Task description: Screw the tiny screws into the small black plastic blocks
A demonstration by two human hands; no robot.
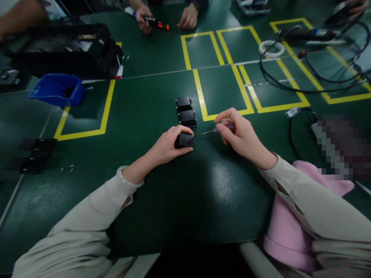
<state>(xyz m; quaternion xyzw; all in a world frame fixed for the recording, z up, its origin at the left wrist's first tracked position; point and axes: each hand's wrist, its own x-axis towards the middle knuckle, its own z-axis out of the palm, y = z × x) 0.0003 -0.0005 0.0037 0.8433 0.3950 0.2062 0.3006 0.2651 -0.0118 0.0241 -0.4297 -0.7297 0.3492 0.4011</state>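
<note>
My left hand (169, 144) grips a small black block-shaped part (185, 139) against the green table, thumb and fingers on opposite sides. In my right hand (239, 129) is a screwdriver (228, 126), its handle between thumb and fingers. The thin shaft points left, and its tip meets the right side of the black part near the upper corner. Two similar black parts (186, 116) stand in a row just beyond my left hand, with small shiny screws at their edges.
A blue bin (59, 90), more black parts (37, 156) and loose screws (71, 168) lie to the left. Long black housings (101, 52) stand behind the bin. Across the table, a co-worker's hand (143, 17) holds a tool. Cables (263, 71) and pink cloth (285, 227) are at right.
</note>
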